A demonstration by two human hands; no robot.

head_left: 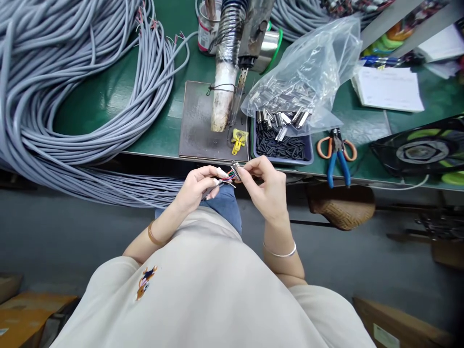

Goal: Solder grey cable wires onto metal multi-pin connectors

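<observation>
Between finger and thumb, my left hand (201, 186) pinches the end of a grey cable, where thin coloured wires (227, 178) fan out. My right hand (264, 186) grips a small multi-pin connector (235, 170) against those wires. Both hands are close together over my lap, just in front of the table edge. Whether every wire is joined to the connector is too small to tell. Behind them, a yellow clip (239, 140) sits on a dark square board (199, 121), below a soldering iron (239, 94) and a taped hose nozzle (223, 96).
Grey cable bundles (119, 130) cover the left of the table. A blue-grey tray (309, 153) holds black sleeves and metal connectors, with a plastic bag (311, 67) over it. Pliers (338, 159), a black fan (420, 147) and paper slips (389, 89) lie to the right.
</observation>
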